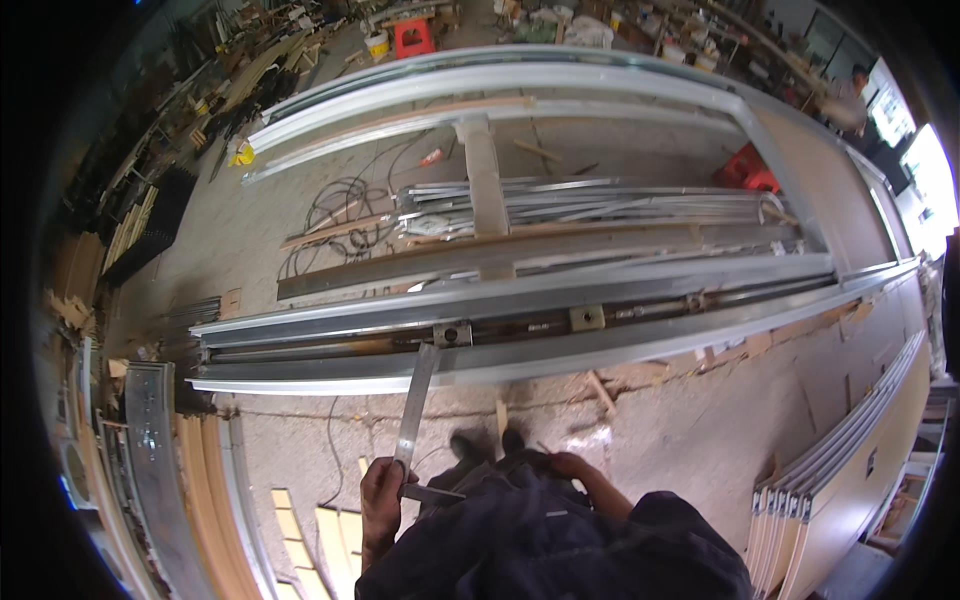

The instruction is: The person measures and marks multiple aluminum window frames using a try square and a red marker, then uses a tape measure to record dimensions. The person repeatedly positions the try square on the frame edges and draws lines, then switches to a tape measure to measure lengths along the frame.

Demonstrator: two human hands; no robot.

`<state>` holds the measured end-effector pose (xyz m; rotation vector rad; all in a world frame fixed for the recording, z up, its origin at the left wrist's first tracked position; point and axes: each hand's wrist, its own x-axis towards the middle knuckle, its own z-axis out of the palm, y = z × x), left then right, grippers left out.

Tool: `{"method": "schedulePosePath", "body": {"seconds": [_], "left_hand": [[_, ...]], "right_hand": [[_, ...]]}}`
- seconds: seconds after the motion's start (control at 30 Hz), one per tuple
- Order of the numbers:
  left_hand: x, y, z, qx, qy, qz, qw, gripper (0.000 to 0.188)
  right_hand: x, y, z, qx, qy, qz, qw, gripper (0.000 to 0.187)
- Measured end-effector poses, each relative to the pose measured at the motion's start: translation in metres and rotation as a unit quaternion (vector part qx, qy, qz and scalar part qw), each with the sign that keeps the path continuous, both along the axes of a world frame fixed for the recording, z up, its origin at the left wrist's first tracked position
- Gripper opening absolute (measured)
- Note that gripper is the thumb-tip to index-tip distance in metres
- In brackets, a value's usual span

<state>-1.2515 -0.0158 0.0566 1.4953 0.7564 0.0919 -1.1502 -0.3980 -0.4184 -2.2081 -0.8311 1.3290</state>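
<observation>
In my left hand (381,494) is a metal try square (414,410), gripped near its corner. The far end of its long blade overlaps the near rail of a long silver metal frame (560,362), close to a small bracket (452,334) in the rail's channel. A second, paler bracket (587,318) sits further right in that channel. My right hand (568,466) is held close to my body with the fingers curled; a thin dark tip seems to stick out of it, too small to name.
Beyond the near rail lie bundled metal strips (590,205), coiled cables (345,225) and a red stool (745,170). Stacked panels (835,480) lean at the right. Boards and metal profiles (200,480) stand at the left. Another person (848,105) is at the far right.
</observation>
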Motion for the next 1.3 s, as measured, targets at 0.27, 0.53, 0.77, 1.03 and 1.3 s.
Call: {"method": "schedulePosePath", "body": {"seconds": [0.27,0.53,0.77,1.03,1.3], "left_hand": [[0.006,-0.023,0.000,0.011,0.073,-0.037,0.997,0.019],[0.046,-0.036,-0.029,-0.058,0.064,-0.148,0.985,0.017],[0.095,-0.068,-0.053,-0.119,0.008,-0.241,0.963,0.017],[0.136,-0.167,-0.056,-0.142,0.004,-0.321,0.936,0.016],[0.166,-0.338,-0.068,-0.171,-0.013,-0.366,0.915,0.016]], "right_hand": [[-0.040,0.030,0.081,-0.066,0.106,-0.150,0.981,0.043],[-0.109,-0.005,0.069,-0.138,0.075,-0.181,0.971,0.037],[-0.155,-0.052,0.099,-0.168,0.057,-0.415,0.892,0.038],[-0.187,-0.143,0.133,-0.128,0.049,-0.643,0.754,0.032],[-0.195,-0.274,0.136,-0.071,0.073,-0.735,0.670,0.037]]}}
